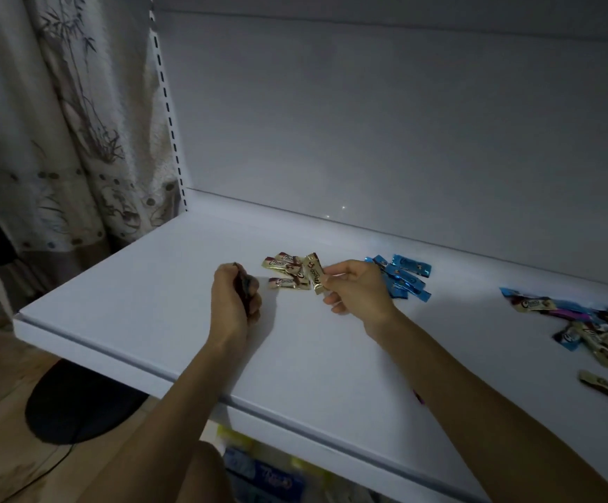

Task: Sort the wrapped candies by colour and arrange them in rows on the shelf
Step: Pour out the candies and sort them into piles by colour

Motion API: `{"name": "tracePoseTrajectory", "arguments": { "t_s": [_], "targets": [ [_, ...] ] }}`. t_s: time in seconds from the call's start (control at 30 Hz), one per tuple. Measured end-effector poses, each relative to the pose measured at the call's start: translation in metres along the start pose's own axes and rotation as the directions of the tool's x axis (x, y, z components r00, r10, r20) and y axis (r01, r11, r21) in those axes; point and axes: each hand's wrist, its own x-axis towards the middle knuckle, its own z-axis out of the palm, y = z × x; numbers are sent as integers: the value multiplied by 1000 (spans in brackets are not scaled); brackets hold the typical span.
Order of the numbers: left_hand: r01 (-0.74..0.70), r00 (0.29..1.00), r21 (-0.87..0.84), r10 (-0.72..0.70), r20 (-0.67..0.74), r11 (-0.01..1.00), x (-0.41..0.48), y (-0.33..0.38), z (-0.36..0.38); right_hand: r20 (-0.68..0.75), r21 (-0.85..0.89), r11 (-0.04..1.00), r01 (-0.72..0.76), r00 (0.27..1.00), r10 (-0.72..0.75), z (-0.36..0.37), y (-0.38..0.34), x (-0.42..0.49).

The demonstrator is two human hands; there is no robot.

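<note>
A gold-wrapped candy (315, 273) is pinched in the right hand (359, 290), just beside the gold pile (288, 274) on the white shelf (150, 303). The left hand (231, 303) is curled round a dark-wrapped candy (244, 288). Blue candies (408, 279) lie behind the right hand, and an unsorted heap (593, 332) lies far right. Behind, in dim light, are a grey back panel (368, 121), a slotted upright (166, 99) and a patterned curtain (77, 139).

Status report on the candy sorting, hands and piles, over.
Left hand grips a dark candy. Right hand pinches a gold candy at the gold pile. Blue pile beside it; mixed pile unsorted far right. Nothing in the way.
</note>
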Motion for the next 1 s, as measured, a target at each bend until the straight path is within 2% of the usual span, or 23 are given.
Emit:
{"name": "tracePoseTrajectory", "arguments": {
  "t_s": [0.07, 0.17, 0.27, 0.33, 0.4, 0.47, 0.57, 0.63, 0.7, 0.77, 0.83, 0.9, 1.0],
  "targets": [
    [-22, 999, 89, 20, 25, 996, 1, -2, -3, 0, -10, 1000, -3, 1000, 3, 20, 0, 14],
    [-129, 990, 201, 115, 82, 971, 1, -4, -4, -31, -69, 998, -12, 999, 10, 45, 4, 35],
    [-189, 978, 188, 168, 123, 964, 0, -2, -6, -86, -389, 919, 58, 991, -99, 57, 7, 50],
    [-176, 981, 149, 162, 104, 973, 1, -1, -6, -110, -488, 870, 72, 984, -143, 59, 8, 53],
    [-113, 992, 95, 107, 65, 989, 3, 1, -5, -162, -431, 898, 87, 972, -172, 59, 8, 50],
    [-62, 996, 32, 60, 63, 998, 4, 2, -6, -152, -260, 952, 162, 967, -206, 60, 1, 37],
    [-25, 994, -22, 27, 106, 999, 5, 2, -6, 77, -24, 985, 170, 983, -167, 63, -15, 3],
    [-16, 991, -22, 19, 129, 1000, 3, 0, -5, 215, -14, 989, 145, 967, -139, 64, -18, -13],
    [-41, 988, 58, 32, 153, 997, 1, -1, -3, 262, -14, 993, 115, 959, -107, 62, -17, -19],
    [-105, 980, 175, 71, 187, 979, -1, -3, -4, 262, 40, 998, 50, 963, -59, 57, -14, -18],
    [-162, 964, 189, 114, 240, 969, -1, -5, -5, 227, 151, 989, -11, 974, -24, 49, -14, -16],
    [-231, 943, 217, 164, 288, 948, -1, -6, -6, 180, 234, 972, -27, 984, -16, 41, -14, -15],
    [-337, 904, 256, 235, 357, 906, -1, -8, -4, 127, 252, 967, -23, 992, -9, 29, -11, -13]
  ]
}}
